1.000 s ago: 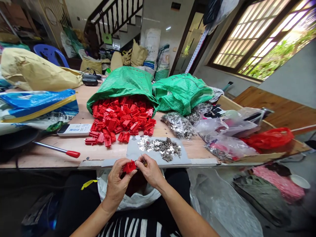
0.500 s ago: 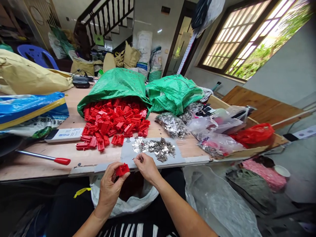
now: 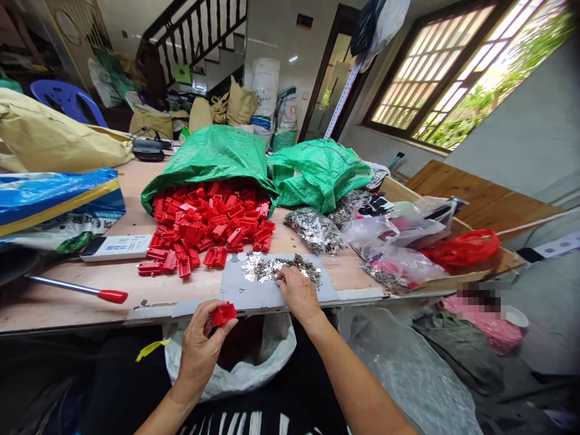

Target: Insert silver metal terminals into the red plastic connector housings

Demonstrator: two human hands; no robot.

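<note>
Between the thumb and fingers of my left hand is a small red plastic housing, held over the open white sack in my lap. My right hand reaches to the pile of small silvery metal pieces on a grey sheet. Its fingertips are pinched together at the pile's front edge; whether a piece is between them is hidden. Many more red housings spill from a green woven bag behind the sheet.
Behind the metal pile lie a clear bag of metal pieces and a second green bag. A box of plastic bags stands right. To the left are a white device, a red-tipped lever and a blue bag.
My right hand has moved right and away from me, from near the red housing to the metal pile. My left hand keeps its hold on the housing, almost unmoved.
</note>
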